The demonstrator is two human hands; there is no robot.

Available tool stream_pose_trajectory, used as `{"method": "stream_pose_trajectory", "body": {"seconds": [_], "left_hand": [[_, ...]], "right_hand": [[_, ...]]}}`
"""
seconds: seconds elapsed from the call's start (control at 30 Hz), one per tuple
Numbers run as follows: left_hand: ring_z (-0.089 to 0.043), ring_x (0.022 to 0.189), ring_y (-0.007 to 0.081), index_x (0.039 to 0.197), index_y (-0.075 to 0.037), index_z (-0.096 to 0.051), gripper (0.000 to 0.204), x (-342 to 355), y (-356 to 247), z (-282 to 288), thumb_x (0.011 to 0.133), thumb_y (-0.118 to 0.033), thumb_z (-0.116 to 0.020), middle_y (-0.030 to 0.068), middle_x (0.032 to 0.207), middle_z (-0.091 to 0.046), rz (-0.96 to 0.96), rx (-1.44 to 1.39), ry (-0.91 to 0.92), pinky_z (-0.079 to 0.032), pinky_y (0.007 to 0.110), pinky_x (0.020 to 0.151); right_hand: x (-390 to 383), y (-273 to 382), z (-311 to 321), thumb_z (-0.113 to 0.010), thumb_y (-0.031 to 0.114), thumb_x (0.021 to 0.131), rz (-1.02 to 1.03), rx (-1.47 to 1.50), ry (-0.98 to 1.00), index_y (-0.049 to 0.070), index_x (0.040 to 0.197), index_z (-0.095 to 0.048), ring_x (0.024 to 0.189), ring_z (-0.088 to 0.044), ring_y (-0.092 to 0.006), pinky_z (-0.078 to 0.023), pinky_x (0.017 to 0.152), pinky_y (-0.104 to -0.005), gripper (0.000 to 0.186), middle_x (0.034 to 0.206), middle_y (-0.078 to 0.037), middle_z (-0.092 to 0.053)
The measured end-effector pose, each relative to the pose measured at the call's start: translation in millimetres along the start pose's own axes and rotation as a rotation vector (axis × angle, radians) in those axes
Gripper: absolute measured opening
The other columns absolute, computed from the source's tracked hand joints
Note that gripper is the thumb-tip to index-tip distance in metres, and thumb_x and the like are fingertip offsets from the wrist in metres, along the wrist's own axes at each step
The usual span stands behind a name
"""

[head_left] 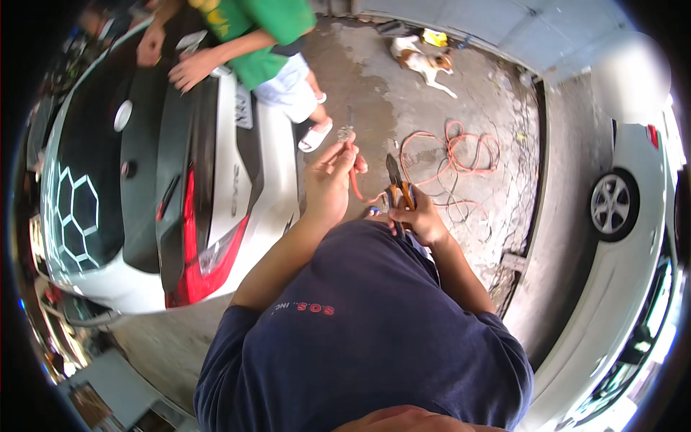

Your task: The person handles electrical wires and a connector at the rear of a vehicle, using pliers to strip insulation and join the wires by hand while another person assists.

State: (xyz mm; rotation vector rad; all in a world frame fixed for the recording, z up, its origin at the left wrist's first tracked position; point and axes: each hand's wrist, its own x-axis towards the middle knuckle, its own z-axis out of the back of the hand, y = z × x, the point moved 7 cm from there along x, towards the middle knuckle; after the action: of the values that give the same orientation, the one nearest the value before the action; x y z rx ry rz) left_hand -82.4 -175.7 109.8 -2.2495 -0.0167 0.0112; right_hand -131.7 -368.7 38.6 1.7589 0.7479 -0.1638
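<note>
My left hand (330, 189) is raised in front of my chest, its fingers pinched on an orange cable or hose (355, 184). A small pale, metallic-looking fitting (345, 134) sticks up past those fingertips; its exact kind is too small to tell. From below the grip, the orange line hangs down and seems to run on toward the floor. To the right, my right hand (425, 217) is wrapped around the orange-and-black handles of a pair of pliers (393, 170). The pliers' dark jaws point up and away from me, apart from the cable.
Loose orange coils (461, 150) lie on the concrete floor (367, 86) ahead. A white hatchback (277, 169) stands close on my left, with a person in a green shirt (266, 43) leaning on it. A dog (417, 57) lies farther off. Another white car (612, 288) is at right.
</note>
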Motion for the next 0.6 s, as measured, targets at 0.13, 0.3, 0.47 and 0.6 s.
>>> {"method": "stream_pose_trajectory", "body": {"seconds": [0.13,0.3,0.47,0.6], "left_hand": [[-0.067,0.072,0.0174,0.12,0.005,-0.063,0.023,18.1,53.5,-40.7,0.098,-0.003,-0.067,0.0128,0.105,-0.071,0.122,0.18,0.001,-0.055,0.033,0.066],[-0.062,0.067,0.0073,0.115,0.004,-0.064,0.02,14.2,104.3,-73.0,0.1,-0.007,-0.067,0.0095,0.101,-0.071,0.211,0.559,0.184,-0.048,0.022,0.058],[-0.065,0.082,0.0059,0.108,0.007,-0.066,0.017,21.5,135.6,-86.3,0.098,-0.007,-0.07,0.0077,0.096,-0.071,0.267,0.745,0.267,-0.051,0.021,0.072],[-0.055,0.064,0.0022,0.106,0.004,-0.067,0.016,12.3,143.7,-97.2,0.098,-0.01,-0.07,0.0012,0.083,-0.068,0.293,0.863,0.387,-0.042,0.019,0.054]], "right_hand": [[-43.9,-7.8,77.5,-0.079,0.012,0.086,0.038,-0.323,-0.498,-0.008,0.124,-0.05,0.062,-0.063,-0.0151,-0.051,0.055,-0.0309,0.052,0.074,-0.008,-0.065],[-69.9,-32.6,108.5,-0.061,0.013,0.101,0.093,0.225,-0.225,0.001,0.111,-0.061,0.069,-0.055,-0.012,-0.045,0.067,-0.0278,0.016,0.075,-0.002,-0.056],[-88.8,-42.8,102.1,-0.065,0.018,0.1,0.14,0.188,-0.138,0.003,0.107,-0.062,0.086,-0.052,-0.01,-0.043,0.082,-0.0274,0.017,0.088,0.002,-0.056],[-89.4,-56.0,90.2,-0.066,0.022,0.1,0.138,0.163,-0.237,0.001,0.111,-0.063,0.09,-0.049,-0.0074,-0.041,0.082,-0.0262,0.024,0.092,0.005,-0.055]]}}
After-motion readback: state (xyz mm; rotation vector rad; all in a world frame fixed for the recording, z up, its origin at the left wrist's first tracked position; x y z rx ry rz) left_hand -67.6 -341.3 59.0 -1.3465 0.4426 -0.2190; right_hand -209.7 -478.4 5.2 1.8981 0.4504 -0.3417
